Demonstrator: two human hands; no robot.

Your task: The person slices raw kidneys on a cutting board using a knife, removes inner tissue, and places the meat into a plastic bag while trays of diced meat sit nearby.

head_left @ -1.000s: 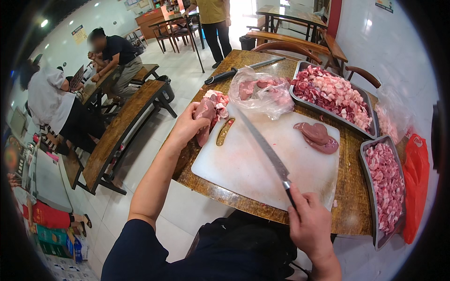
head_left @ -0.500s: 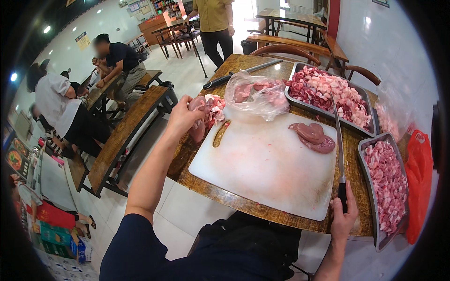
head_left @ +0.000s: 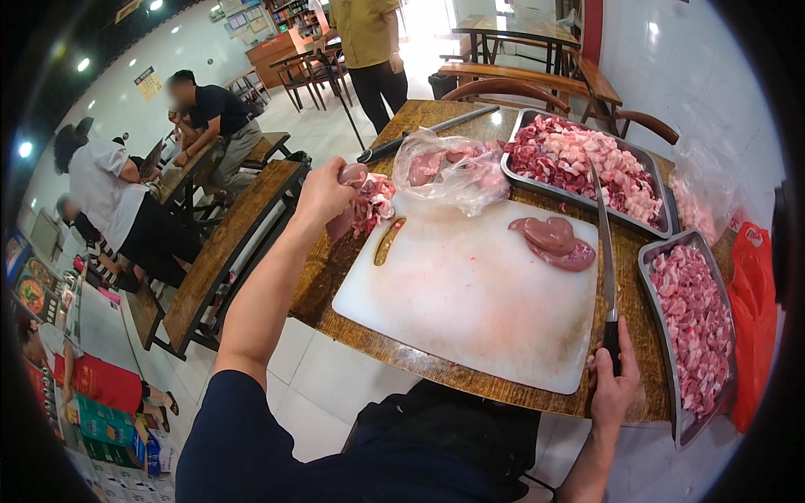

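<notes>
My left hand [head_left: 323,201] is closed on a smooth brownish-pink kidney [head_left: 353,174], held past the far-left corner of the white cutting board [head_left: 453,293]. Right beside it, a small heap of red and fatty meat scraps [head_left: 374,205] lies on the wooden table. Several kidneys [head_left: 555,240] rest stacked at the board's right side. My right hand [head_left: 616,386] grips the black handle of a long knife [head_left: 607,251] at the board's right edge. Its blade points away from me, and the tip overlaps the large meat tray in view.
A clear plastic bag [head_left: 470,189] of meat sits behind the board, with a black-handled sharpening rod [head_left: 461,121] beyond it. Metal trays of chopped meat stand far right [head_left: 662,230] and near right [head_left: 658,323]. A red bag [head_left: 752,310] hangs beside them. Other people stay farther off.
My left hand has risen slightly and shifted left with the kidney, away from the scraps. My right hand and the knife hold nearly the same place. The whole view has shifted a little.
</notes>
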